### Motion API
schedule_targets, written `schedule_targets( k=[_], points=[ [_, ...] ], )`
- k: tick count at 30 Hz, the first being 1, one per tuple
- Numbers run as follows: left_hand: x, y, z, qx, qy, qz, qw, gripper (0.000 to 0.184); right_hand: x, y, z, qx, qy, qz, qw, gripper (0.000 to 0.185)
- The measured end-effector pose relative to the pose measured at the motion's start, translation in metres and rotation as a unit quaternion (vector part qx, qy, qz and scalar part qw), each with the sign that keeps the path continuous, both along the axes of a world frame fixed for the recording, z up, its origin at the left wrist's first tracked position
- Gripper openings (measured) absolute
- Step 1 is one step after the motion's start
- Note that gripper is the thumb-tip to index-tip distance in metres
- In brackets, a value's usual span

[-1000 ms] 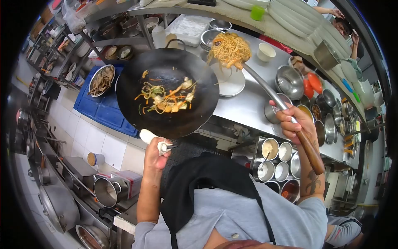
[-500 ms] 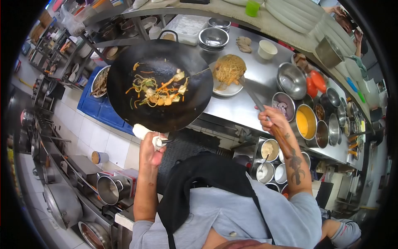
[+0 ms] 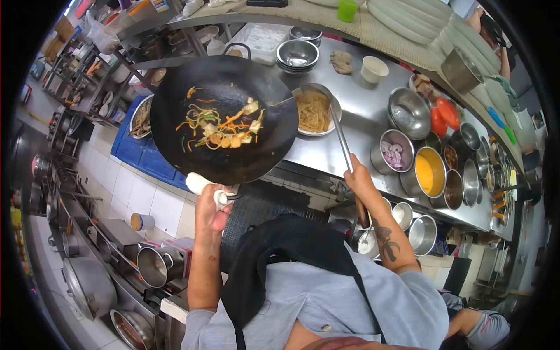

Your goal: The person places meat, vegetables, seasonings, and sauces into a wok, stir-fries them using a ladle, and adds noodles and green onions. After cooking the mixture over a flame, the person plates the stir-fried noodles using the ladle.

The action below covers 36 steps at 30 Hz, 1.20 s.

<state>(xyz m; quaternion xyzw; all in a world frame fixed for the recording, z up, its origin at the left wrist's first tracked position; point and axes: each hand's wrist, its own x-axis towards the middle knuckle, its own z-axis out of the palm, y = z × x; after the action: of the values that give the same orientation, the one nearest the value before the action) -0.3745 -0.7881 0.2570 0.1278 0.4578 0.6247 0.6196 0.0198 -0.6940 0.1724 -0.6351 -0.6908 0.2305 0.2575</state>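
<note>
My left hand [image 3: 210, 211] is closed around a handle of the large black wok [image 3: 172, 111], with a white cloth [image 3: 199, 184] between palm and metal. The wok is held up, its inside facing me, and stir-fried vegetables with some noodles [image 3: 224, 129] lie in it. My right hand [image 3: 360, 178] grips a long metal ladle [image 3: 343, 139] by its wooden-ended handle. The ladle's head is at the upper right edge of a heap of noodles [image 3: 313, 112] on a white plate [image 3: 319, 133], just right of the wok's rim.
Metal bowls [image 3: 297, 54], a white cup [image 3: 374, 69] and a crumpled cloth [image 3: 342, 62] sit on the steel counter [image 3: 356, 105]. Containers of chopped onion [image 3: 394, 156] and yellow liquid [image 3: 430, 172] line its right side. Stacked plates [image 3: 408, 20] occupy the shelf above. Another person is partly visible at lower right.
My right hand has moved left and slightly down with the ladle. The ladle's head has swung up, and the noodles look flatter on the plate. The wok and my left hand have hardly moved.
</note>
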Motion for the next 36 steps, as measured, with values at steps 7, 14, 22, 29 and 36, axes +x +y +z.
schedule_targets(
  k=[7, 14, 22, 29, 36],
  points=[
    [0.011, 0.003, 0.01, -0.016, -0.004, 0.025, 1.0, 0.006, 0.001, -0.006, 0.008, 0.091, -0.073, 0.023, 0.993, 0.058],
    [0.01, 0.009, 0.001, -0.004, -0.008, 0.015, 1.0, 0.007, 0.007, -0.015, 0.018, 0.114, -0.045, 0.022, 0.992, 0.061],
    [0.015, 0.022, 0.003, -0.005, -0.019, 0.014, 1.0, 0.005, 0.029, -0.028, 0.047, 0.134, -0.09, 0.091, 0.983, 0.062],
    [0.017, 0.026, 0.005, -0.001, -0.007, 0.009, 1.0, 0.005, 0.034, 0.012, 0.098, 0.189, -0.317, 0.144, 0.918, 0.058],
    [0.021, 0.039, 0.006, -0.003, 0.003, 0.019, 1.0, 0.006, 0.076, -0.004, 0.118, 0.145, -0.335, 0.083, 0.927, 0.057]
  ],
)
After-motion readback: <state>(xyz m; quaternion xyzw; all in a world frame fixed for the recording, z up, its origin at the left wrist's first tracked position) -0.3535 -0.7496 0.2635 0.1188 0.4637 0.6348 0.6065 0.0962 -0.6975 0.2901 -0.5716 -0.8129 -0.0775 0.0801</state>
